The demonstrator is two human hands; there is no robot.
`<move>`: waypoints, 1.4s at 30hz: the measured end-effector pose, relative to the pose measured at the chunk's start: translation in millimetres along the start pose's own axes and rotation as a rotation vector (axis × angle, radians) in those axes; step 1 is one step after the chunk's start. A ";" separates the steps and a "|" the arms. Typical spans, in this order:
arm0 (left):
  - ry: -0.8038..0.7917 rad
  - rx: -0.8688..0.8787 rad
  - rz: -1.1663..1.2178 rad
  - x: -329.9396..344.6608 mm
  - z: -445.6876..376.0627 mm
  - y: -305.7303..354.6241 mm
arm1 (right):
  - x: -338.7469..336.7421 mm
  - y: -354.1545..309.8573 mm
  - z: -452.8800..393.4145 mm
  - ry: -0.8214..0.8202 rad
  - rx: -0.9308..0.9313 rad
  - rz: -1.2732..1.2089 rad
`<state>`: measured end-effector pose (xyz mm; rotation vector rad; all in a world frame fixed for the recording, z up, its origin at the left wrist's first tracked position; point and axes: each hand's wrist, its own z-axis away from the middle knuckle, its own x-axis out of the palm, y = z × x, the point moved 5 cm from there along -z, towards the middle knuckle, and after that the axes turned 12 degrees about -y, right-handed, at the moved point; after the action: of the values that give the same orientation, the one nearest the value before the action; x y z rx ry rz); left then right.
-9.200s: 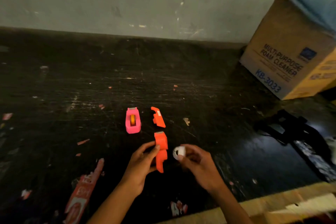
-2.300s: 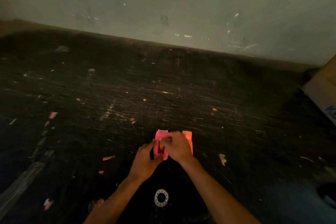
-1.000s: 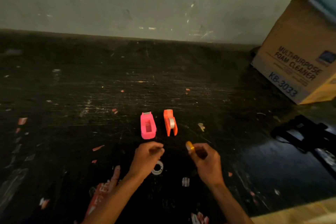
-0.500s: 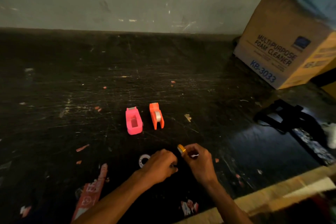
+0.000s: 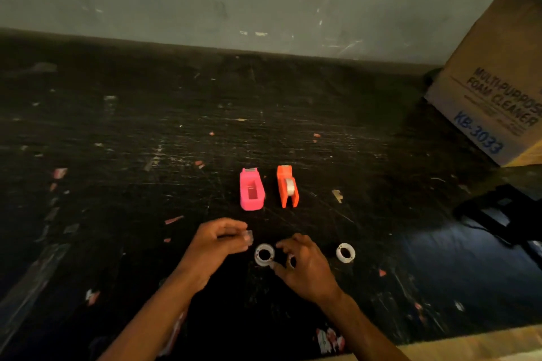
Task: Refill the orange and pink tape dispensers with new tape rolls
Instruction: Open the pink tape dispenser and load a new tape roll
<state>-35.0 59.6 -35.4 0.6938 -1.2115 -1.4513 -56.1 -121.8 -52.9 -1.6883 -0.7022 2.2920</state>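
Observation:
The pink dispenser (image 5: 251, 190) stands on the black table with its roll slot empty. Right beside it, the orange dispenser (image 5: 287, 190) has a white roll seated inside. My left hand (image 5: 217, 246) pinches a small clear piece of tape (image 5: 248, 236) between thumb and fingertips. A white tape roll (image 5: 264, 255) lies flat between my hands. My right hand (image 5: 305, 265) hovers low with curled fingers over a small object (image 5: 291, 261), thumb close to that roll. A second white roll (image 5: 345, 252) lies to the right of my right hand.
A cardboard box (image 5: 495, 102) marked foam cleaner stands at the back right. A black object (image 5: 498, 214) lies at the right. Paper scraps and a red wrapper litter the scratched table. A wall closes the far side; a pale wooden edge (image 5: 469, 343) runs along the near right.
The pink dispenser's old roll has been taken out since 2.3 s ago. My right hand has dropped to the table, the yellowish core it pinched no longer showing. My left hand lifted, pinching clear tape.

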 end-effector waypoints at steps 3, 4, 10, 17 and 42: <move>0.019 -0.014 0.074 -4.4 6.5 -1.8 | 10.0 -16.6 -12.6 -0.148 0.012 0.059; 0.025 -0.017 0.093 -5.5 7.7 -2.3 | 11.8 -19.6 -15.2 -0.153 0.007 0.040; 0.052 -0.016 0.167 -12.3 11.1 -0.6 | -12.3 -31.5 -13.0 -0.065 -0.015 -0.807; 0.010 0.060 0.129 -1.6 17.2 11.4 | -36.1 -60.1 0.6 -0.061 -0.193 -0.915; 0.145 0.098 0.299 -4.4 10.4 20.7 | -43.4 -67.0 -23.9 -0.053 -0.260 -0.809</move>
<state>-35.8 68.8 -13.8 0.6414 -1.2208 -1.0834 -27.1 -76.8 11.0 -1.1061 -1.4240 1.7117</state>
